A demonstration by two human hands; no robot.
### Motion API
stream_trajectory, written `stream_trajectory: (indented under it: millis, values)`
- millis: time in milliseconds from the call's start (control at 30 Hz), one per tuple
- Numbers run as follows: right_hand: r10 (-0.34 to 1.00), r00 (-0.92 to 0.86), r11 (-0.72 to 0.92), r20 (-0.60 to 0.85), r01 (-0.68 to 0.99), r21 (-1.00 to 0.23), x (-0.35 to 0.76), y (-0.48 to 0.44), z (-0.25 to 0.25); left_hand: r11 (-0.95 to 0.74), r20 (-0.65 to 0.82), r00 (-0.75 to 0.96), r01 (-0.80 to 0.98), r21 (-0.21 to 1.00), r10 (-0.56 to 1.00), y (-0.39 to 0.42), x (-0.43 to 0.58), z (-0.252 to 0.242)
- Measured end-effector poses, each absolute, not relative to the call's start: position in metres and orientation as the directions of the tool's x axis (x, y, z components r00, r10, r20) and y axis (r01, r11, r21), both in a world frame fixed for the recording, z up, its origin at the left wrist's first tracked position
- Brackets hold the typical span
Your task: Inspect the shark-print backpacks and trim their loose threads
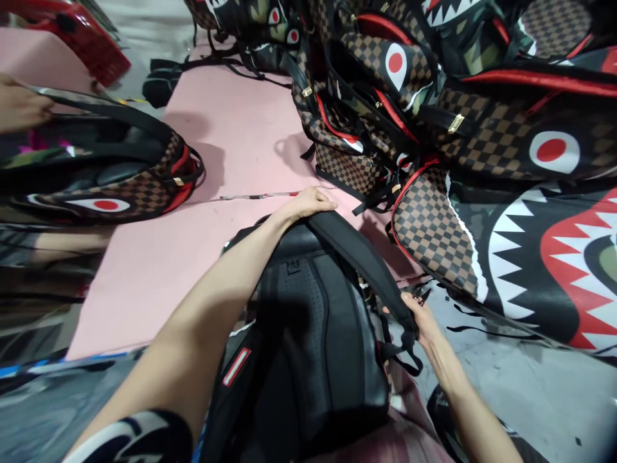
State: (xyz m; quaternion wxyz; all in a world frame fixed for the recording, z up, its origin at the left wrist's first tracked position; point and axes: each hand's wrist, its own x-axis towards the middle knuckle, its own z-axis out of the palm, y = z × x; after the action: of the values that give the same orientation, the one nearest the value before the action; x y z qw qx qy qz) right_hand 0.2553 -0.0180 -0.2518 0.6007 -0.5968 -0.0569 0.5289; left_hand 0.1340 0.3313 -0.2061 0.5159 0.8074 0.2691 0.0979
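A black backpack [299,321] stands close in front of me, its padded back panel facing me. My left hand [311,203] reaches across its top, fingers closed on the upper end of the shoulder strap [364,254]. At the strap's lower end, near the webbing and buckle, my right hand [418,316] is closed round it. A small dark pointed tool [425,296] shows by the right fingers; its kind is unclear. A red-and-white label [236,367] sits on the other strap. The backpack's front is hidden.
A pink table [241,128] lies ahead. Several checkered backpacks with shark faces [506,135] are piled at the back and right. On the left, another person's hand [22,106] is on an open backpack [144,186]. A red plastic container [80,38] is at the far left.
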Motion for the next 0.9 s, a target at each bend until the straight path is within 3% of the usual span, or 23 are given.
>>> stream_trajectory:
  millis: [567,833,900]
  values:
    - [0.756,0.437,-0.215,-0.488,-0.537,-0.815,0.249,-0.023,-0.251,-0.309,-0.094,0.807,0.327,0.893,0.583,0.317,0.122,-0.209]
    - [0.75,0.451,-0.161,-0.483,-0.584,-0.795,0.243,-0.026,-0.252,-0.394,-0.106,0.768,0.436,0.809,0.632,0.311,0.123,-0.207]
    - [0.748,0.441,-0.175,-0.496,-0.59,-0.788,0.243,-0.026,-0.252,-0.474,-0.05,0.756,0.459,0.751,0.652,0.308,0.12,-0.202]
